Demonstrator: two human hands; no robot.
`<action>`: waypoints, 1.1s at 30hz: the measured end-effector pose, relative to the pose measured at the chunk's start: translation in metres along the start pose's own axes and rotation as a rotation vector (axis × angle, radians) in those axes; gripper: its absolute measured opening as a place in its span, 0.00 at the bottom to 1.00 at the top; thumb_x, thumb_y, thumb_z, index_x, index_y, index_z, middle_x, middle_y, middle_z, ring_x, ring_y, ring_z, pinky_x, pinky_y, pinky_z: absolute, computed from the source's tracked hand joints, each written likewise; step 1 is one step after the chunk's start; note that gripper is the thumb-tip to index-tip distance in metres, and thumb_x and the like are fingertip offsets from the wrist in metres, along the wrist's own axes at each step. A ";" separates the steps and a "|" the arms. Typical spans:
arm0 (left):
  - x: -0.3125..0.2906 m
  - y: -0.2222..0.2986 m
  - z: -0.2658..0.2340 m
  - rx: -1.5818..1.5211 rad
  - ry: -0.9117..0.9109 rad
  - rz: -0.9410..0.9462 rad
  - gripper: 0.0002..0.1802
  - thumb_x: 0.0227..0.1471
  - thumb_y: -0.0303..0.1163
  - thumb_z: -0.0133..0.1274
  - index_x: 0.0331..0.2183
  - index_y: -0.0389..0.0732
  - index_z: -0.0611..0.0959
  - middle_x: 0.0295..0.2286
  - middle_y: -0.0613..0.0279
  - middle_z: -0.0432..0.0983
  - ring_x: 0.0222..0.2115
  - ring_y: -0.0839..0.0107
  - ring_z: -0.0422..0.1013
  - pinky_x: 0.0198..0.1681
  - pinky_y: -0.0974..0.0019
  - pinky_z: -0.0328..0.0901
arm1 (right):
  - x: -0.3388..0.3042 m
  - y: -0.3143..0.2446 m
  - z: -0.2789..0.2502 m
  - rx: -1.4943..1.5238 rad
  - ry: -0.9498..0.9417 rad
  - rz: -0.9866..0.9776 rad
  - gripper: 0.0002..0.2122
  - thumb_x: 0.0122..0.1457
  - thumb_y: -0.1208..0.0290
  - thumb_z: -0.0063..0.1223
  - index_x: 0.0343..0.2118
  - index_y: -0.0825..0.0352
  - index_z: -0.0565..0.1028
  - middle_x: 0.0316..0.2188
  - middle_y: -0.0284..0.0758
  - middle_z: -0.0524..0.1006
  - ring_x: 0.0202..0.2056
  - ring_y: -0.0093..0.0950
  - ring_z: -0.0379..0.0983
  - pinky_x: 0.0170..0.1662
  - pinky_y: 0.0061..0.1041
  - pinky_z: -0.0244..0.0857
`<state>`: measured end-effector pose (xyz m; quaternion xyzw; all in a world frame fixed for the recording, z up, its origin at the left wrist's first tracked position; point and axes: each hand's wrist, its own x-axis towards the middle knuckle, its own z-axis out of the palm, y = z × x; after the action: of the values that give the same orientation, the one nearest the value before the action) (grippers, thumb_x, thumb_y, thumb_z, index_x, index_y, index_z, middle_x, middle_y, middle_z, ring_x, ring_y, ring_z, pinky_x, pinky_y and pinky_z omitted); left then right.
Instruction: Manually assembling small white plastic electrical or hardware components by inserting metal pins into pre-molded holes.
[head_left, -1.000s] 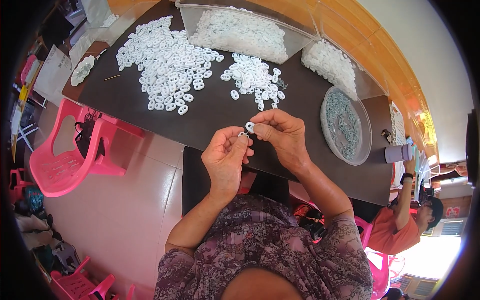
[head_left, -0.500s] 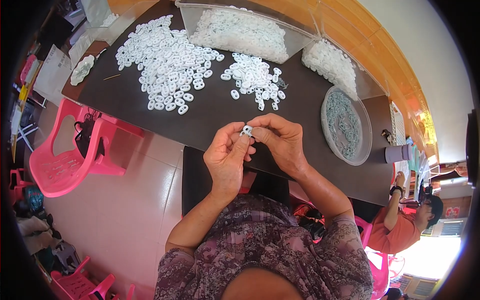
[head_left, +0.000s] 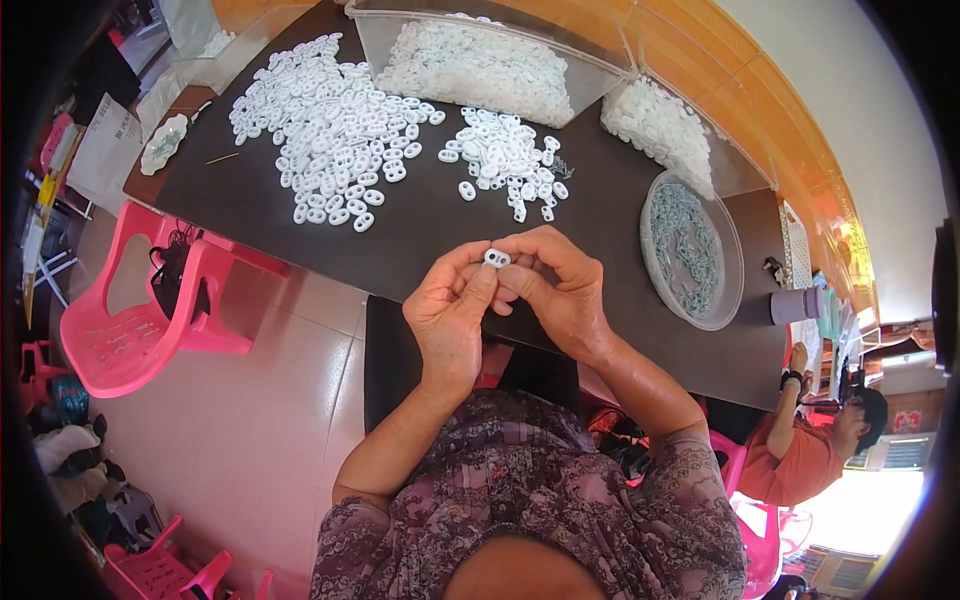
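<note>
Between the fingertips of both hands is a small white oval plastic piece with two holes (head_left: pixel 496 258), held just above the table's near edge. My left hand (head_left: pixel 447 312) pinches it from the left and below with thumb and fingers. From the other side, my right hand (head_left: pixel 562 292) grips it with thumb and forefinger. Beyond the hands lies a small pile of like white pieces (head_left: pixel 500 150), with a few small grey bits (head_left: pixel 563 169) at its right side. A much larger pile of white pieces (head_left: pixel 335 135) spreads to the left.
Two clear bins of white pieces stand at the back, one wide (head_left: pixel 475 70) and one at right (head_left: pixel 655 130). A round clear tray (head_left: pixel 735 270) holds many small grey parts. A pink chair (head_left: pixel 125 345) is at left; a person in orange (head_left: pixel 800 455) sits at right.
The white piece has turned between my fingers, so both holes now face up. My right thumb has shifted lower beside it.
</note>
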<state>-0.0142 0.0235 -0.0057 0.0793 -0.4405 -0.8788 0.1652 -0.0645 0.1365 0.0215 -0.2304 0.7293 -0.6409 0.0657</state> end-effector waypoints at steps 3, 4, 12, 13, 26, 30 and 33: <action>0.002 0.005 0.002 -0.038 0.030 -0.034 0.11 0.53 0.21 0.48 0.40 0.28 0.75 0.29 0.57 0.76 0.24 0.77 0.71 0.26 0.77 0.66 | 0.000 -0.001 -0.002 -0.206 -0.021 -0.116 0.13 0.49 0.85 0.53 0.39 0.69 0.74 0.32 0.31 0.72 0.29 0.17 0.67 0.34 0.17 0.63; 0.002 0.007 0.003 -0.064 0.050 -0.066 0.11 0.53 0.21 0.48 0.40 0.28 0.75 0.29 0.56 0.76 0.24 0.77 0.71 0.27 0.76 0.67 | 0.001 -0.002 -0.003 -0.281 -0.024 -0.199 0.14 0.46 0.86 0.55 0.39 0.69 0.74 0.32 0.32 0.72 0.28 0.18 0.67 0.34 0.17 0.63; 0.000 0.011 0.005 -0.071 0.056 -0.086 0.11 0.53 0.21 0.48 0.39 0.27 0.76 0.29 0.56 0.76 0.24 0.78 0.70 0.29 0.77 0.66 | 0.001 0.002 -0.003 -0.450 0.021 -0.392 0.17 0.42 0.86 0.56 0.38 0.70 0.75 0.33 0.35 0.73 0.29 0.22 0.67 0.32 0.19 0.65; -0.001 0.010 0.005 -0.044 0.037 -0.063 0.11 0.53 0.22 0.48 0.40 0.27 0.76 0.29 0.56 0.76 0.24 0.79 0.70 0.30 0.77 0.66 | 0.000 0.003 -0.004 -0.454 0.027 -0.398 0.16 0.42 0.86 0.56 0.38 0.70 0.75 0.33 0.35 0.73 0.29 0.23 0.67 0.32 0.19 0.66; -0.002 -0.001 -0.003 0.074 0.001 0.104 0.13 0.52 0.25 0.51 0.40 0.30 0.78 0.29 0.62 0.73 0.25 0.79 0.65 0.28 0.76 0.62 | -0.006 0.002 -0.001 -0.368 0.043 -0.377 0.17 0.44 0.86 0.56 0.40 0.71 0.74 0.34 0.37 0.73 0.28 0.21 0.68 0.30 0.18 0.65; -0.003 -0.003 -0.006 0.183 -0.041 0.217 0.13 0.53 0.25 0.50 0.41 0.30 0.78 0.29 0.67 0.69 0.27 0.80 0.64 0.29 0.78 0.61 | -0.008 0.003 0.004 -0.340 0.066 -0.386 0.16 0.44 0.87 0.56 0.40 0.72 0.74 0.34 0.38 0.73 0.27 0.21 0.68 0.29 0.17 0.64; -0.005 -0.004 -0.004 0.163 -0.016 0.228 0.13 0.54 0.26 0.50 0.41 0.31 0.78 0.29 0.68 0.69 0.28 0.82 0.64 0.32 0.78 0.61 | -0.009 0.003 0.007 -0.324 0.088 -0.394 0.16 0.44 0.87 0.55 0.40 0.73 0.74 0.34 0.38 0.73 0.26 0.21 0.68 0.28 0.17 0.64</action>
<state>-0.0093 0.0246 -0.0107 0.0348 -0.5180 -0.8163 0.2533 -0.0546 0.1342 0.0155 -0.3473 0.7656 -0.5257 -0.1300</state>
